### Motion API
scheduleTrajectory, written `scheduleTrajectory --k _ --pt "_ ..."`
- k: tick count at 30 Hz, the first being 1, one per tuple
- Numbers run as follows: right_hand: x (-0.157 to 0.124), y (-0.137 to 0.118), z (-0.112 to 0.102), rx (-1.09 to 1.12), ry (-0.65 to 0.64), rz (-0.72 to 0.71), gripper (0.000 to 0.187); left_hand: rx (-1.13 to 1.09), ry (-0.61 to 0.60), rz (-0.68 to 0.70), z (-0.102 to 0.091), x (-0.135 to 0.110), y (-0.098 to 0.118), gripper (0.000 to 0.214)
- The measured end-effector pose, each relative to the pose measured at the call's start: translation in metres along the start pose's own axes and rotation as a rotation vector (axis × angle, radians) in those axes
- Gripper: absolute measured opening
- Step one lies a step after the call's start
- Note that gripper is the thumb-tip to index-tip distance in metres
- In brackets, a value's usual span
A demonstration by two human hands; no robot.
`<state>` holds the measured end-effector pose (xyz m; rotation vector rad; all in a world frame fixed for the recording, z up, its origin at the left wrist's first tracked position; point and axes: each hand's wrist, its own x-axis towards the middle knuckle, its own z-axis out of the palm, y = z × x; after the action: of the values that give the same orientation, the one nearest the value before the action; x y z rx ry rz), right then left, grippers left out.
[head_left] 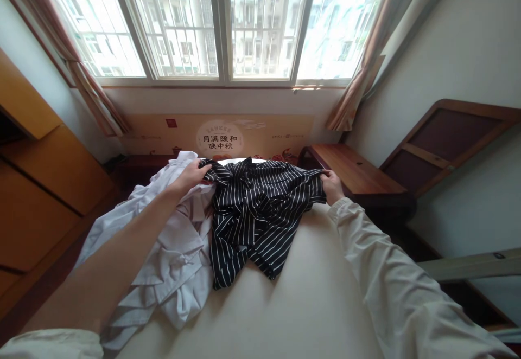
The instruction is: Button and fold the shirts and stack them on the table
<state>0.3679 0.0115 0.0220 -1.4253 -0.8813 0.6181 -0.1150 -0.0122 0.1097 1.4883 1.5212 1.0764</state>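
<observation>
Printed beige board standing against the wall under the window: only legible text found. Round pale emblem at its centre carries two lines of dark Chinese characters, upper line 月满颐和, lower line 映中秋. A small arc of Latin capitals runs along the emblem's top edge; too small to read. Small red square mark toward the left of the board, content illegible. Fine print right of the emblem, also illegible.

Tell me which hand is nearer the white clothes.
Left. The left hand grips the striped shirt at its edge, right over the white clothes; the right hand grips the shirt's far edge, with the shirt lying between.
</observation>
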Motion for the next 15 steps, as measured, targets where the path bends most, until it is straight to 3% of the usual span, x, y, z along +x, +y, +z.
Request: scheduleTrajectory --k 6,10,13,15 --pt "0.027 -0.022 -0.063 -0.551 0.025 -0.366 0.018 0.306 0.178 0.083 -0.041 0.004 0.01 0.026" --pt "0.034 -0.03 -0.106 -0.846 0.025 -0.422 0.03 0.357 0.403 0.029 -0.085 0.013 0.011 0.026" --pt "0.041 -0.022 -0.131 -1.006 -0.038 -0.438 0.034 0.528 0.534 -0.013 -0.124 0.02 0.0 0.025" --pt "0.046 -0.01 -0.141 -1.059 -0.129 -0.453 0.036 0.736 0.49 -0.067 -0.143 0.023 -0.01 0.032"
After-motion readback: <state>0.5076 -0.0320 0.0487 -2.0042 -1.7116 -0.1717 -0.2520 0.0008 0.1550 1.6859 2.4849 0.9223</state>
